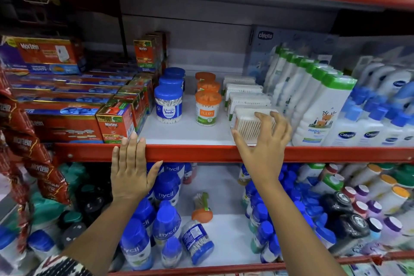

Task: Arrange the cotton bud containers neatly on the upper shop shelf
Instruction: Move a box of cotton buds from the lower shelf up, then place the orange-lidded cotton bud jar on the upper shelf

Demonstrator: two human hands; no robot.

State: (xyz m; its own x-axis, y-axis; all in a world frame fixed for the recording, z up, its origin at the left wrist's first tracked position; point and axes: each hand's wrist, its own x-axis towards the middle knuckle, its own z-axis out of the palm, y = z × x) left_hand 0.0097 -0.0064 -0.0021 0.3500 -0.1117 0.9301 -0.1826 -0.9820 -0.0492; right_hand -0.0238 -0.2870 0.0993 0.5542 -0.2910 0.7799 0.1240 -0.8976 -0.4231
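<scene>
— Right hand point(262, 141), what's it got?
— Fingers curled over the front cotton bud box point(246, 124), thumb at its left corner. The box stands at the upper shelf's point(201, 153) front edge, near the orange-lidded jars point(208, 108).
— And the left hand point(132, 170)?
— Flat, fingers straight, resting against the shelf's red lip.

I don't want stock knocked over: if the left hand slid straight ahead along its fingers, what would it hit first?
The left hand would probably meet the front Mortein box first, though depth is unclear.
</scene>
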